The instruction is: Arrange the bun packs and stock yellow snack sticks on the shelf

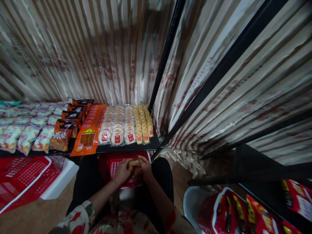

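Observation:
Low in the middle of the head view, my left hand (123, 171) and my right hand (145, 168) are both closed on a small tan wrapped snack (134, 162), one at each end of it. Below the hands is a red perforated basket (115, 161), set between my knees under the shelf edge. Something brownish shows in it beneath my fingers, too dark to make out. On the black shelf (126, 148) in front stand rows of small yellow packaged snacks (145, 132), with round white wrapped crackers (117, 137) left of them.
Left along the shelf lie an orange pretzel-stick bag (87, 138), orange-brown bags (62, 135) and white snack bags (24, 136). Another red basket (24, 182) is at lower left. Black metal posts (168, 48) and curtains (109, 65) close the back. Red bags (258, 211) sit lower right.

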{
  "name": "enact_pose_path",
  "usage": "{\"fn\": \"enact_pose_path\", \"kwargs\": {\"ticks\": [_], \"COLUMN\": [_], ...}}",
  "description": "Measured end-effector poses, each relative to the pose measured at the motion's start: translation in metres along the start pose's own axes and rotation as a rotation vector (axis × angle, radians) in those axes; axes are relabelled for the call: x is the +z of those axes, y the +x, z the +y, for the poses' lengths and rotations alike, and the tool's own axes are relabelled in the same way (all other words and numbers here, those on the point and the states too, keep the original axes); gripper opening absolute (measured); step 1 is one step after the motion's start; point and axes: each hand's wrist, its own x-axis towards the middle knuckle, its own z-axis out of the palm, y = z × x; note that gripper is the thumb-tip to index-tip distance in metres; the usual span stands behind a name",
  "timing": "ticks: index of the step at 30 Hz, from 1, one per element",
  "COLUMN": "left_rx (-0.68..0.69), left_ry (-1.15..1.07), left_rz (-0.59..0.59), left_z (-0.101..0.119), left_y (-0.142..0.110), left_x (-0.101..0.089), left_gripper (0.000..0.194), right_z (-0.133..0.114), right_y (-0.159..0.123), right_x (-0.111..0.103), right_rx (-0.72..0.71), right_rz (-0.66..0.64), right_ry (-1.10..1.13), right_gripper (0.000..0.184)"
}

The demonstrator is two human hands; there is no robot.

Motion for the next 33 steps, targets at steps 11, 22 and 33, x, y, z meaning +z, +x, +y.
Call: {"fn": "enact_pose_path", "kwargs": {"ticks": [11, 22, 33], "left_rx": [0.034, -0.022, -0.136], "left_ry": [-0.103, -0.079, -0.503], "left_rz": [0.029, 0.012, -0.083], "left_z": [0.001, 0.015, 0.011], "left_y": [0.010, 0.020, 0.010], "left_x": [-0.011, -0.028, -0.020], "left_gripper": [0.023, 0.037, 0.044], "right_z": [-0.007, -0.010, -0.029], "right_y": [-0.001, -0.009, -0.008], "right_x": [-0.007, -0.010, -0.012], "right_rx": [0.088, 0.167, 0.055], "right_rz": [-0.046, -0.169, -0.122], "right_ry": [-0.032, -0.001, 0.027], "right_gripper": [0.040, 0.049, 0.049]}}
